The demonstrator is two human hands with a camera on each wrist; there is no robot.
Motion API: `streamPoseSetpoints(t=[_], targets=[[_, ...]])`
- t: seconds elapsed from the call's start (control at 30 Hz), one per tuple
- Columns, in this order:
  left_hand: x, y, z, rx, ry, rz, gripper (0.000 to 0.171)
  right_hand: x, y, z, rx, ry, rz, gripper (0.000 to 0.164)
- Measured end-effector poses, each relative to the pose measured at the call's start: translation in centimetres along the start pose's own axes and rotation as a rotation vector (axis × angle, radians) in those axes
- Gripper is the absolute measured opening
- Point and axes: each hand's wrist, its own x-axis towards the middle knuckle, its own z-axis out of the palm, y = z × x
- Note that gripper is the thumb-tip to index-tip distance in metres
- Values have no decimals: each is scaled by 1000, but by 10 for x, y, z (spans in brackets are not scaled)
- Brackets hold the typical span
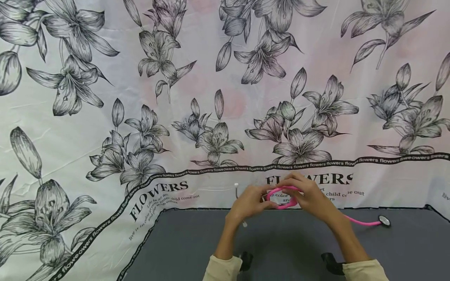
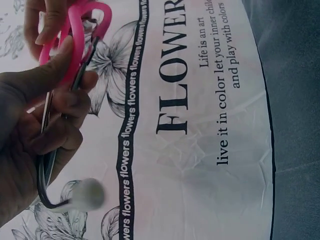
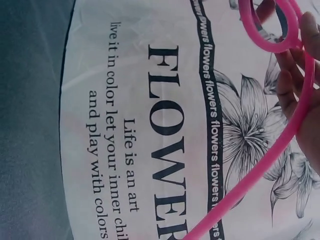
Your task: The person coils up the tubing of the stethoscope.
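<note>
A stethoscope with pink tubing [image 1: 291, 203] is held up between both hands in the head view. My left hand [image 1: 247, 203] grips its metal ear tubes and the start of the pink tube. In the left wrist view a pale eartip [image 2: 90, 194] sticks out below the curled fingers. My right hand [image 1: 313, 197] holds the looped part of the tubing, its fingers bent around the loop. From there the tube [image 3: 250, 172] runs down across the right wrist view. The round chestpiece [image 1: 384, 221] hangs at the tube's end, right of the right forearm.
A dark grey table surface [image 1: 190, 238] lies beneath the hands. Behind it hangs a white cloth [image 1: 211, 183] printed with black lilies and lettering, its lower border meeting the table's back edge. Black straps [image 1: 332, 263] show at the wrists.
</note>
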Motion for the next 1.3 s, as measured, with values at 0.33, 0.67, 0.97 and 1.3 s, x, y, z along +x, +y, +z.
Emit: streamPoseSetpoints(t=[0.33, 0.67, 0.97, 1.3], targets=[[-3, 6, -7, -89, -91, 168, 66, -7, -3, -12, 89, 17, 263, 29], [-5, 9, -10, -230, -15, 274, 62, -8, -7, -6, 223, -26, 464, 14], [-7, 12, -13, -245, 297, 250, 44, -4, -10, -3, 205, -178, 568, 21], [-8, 4, -14, -224, 559, 112, 41, 1, -13, 4, 307, -312, 356, 19]])
